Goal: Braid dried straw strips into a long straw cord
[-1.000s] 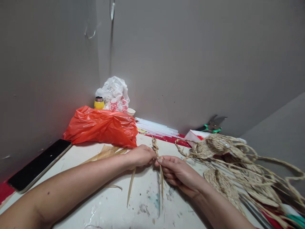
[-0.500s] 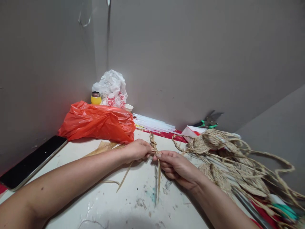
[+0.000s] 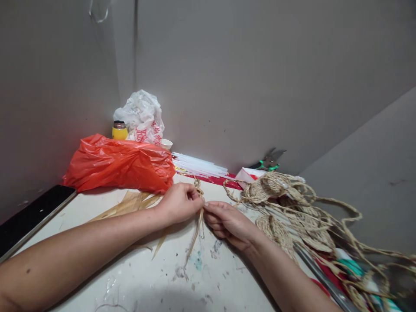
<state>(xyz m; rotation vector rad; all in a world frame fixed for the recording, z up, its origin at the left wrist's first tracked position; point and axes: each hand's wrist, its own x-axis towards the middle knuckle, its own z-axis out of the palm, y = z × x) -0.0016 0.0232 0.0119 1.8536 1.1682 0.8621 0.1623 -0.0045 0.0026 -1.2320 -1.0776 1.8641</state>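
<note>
Both hands meet over the white tabletop [image 3: 156, 277], fingertips nearly touching. My left hand [image 3: 182, 203] is pinched on a braid of dried straw [image 3: 198, 186], whose knotted end sticks up behind the fingers. My right hand [image 3: 225, 219] pinches at the same spot from the right, on the straw strands. Loose strand ends [image 3: 194, 242] hang below the fingers toward me. The exact grip point is partly covered by the fingers. Flat dried leaf strips [image 3: 125, 204] lie behind my left forearm.
A red plastic bag [image 3: 120, 167] sits back left, near a yellow jar [image 3: 119, 131] and a white bag [image 3: 143, 112]. Glue sticks [image 3: 198, 165] lie along the back. Coiled straw rope [image 3: 276, 186] and green-handled pruning shears [image 3: 270, 162] are right. A phone [image 3: 29, 219] lies left.
The camera view has shifted so that everything sits further left. My left hand has turned, its fingers closing nearer the right fingertips; the hanging strands now slant left.
</note>
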